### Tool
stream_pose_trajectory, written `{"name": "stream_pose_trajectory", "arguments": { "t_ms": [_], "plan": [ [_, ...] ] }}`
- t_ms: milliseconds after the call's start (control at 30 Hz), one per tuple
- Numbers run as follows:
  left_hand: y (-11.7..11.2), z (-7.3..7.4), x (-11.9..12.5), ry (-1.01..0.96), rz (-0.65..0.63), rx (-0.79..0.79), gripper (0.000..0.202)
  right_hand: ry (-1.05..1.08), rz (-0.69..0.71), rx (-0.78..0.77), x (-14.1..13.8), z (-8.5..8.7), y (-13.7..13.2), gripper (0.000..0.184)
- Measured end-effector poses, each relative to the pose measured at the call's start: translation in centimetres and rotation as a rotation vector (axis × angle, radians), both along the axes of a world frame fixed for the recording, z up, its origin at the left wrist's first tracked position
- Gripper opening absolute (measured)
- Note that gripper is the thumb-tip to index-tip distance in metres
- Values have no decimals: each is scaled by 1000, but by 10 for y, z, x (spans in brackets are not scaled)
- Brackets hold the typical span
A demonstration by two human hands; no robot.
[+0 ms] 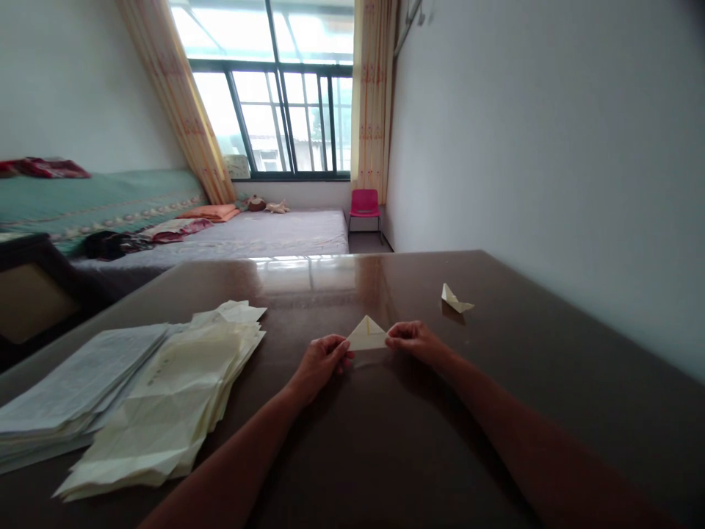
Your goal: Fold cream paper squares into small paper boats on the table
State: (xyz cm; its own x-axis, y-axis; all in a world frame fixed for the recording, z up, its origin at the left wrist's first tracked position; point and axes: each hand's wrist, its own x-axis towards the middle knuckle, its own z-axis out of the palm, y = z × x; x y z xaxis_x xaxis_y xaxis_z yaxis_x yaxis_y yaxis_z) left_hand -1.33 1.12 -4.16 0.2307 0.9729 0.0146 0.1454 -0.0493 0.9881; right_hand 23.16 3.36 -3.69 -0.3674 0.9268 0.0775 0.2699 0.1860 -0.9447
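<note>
A small piece of folded paper [368, 336], cream-coloured with a pointed top and a straight lower edge, is held up between my two hands over the table. My left hand [324, 358] pinches its left corner between thumb and fingers. At the opposite corner, my right hand [412, 339] grips the paper the same way, fingers curled in. Farther back on the right, a folded paper boat [454, 300] rests on the table, apart from both hands.
A brown glossy table [341, 455] spreads beneath my arms. On its left lie creased cream sheets [165, 389] beside a stack of printed papers [82, 375]. Beyond the far edge are a bed [297, 231] and a pink chair [364, 203]. A white wall [540, 162] borders the right side.
</note>
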Motion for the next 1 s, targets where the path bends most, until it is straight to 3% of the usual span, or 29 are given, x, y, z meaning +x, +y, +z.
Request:
{"name": "stream_pose_trajectory", "arguments": {
  "t_ms": [233, 367, 500, 633, 800, 1000],
  "plan": [
    [11, -12, -10, 120, -3, 79, 35, -216, -39, 223, -13, -4, -6, 25],
    [12, -10, -11, 234, 19, 102, 31, -377, -105, 210, -19, -7, -3, 23],
    [11, -7, -6, 327, 65, 105, 26, -496, -79, 148, -22, 2, 6, 16],
    [14, -4, -1, 395, 138, 76, 21, -522, -78, 137, -26, 8, 16, 15],
    [31, 4, 4, 462, 199, 47, 20, -454, -168, 200, -29, 2, 17, 21],
    [39, 4, 17, 389, 269, 138, 30, -329, -237, 246, -18, -1, 14, 30]
  ]
}}
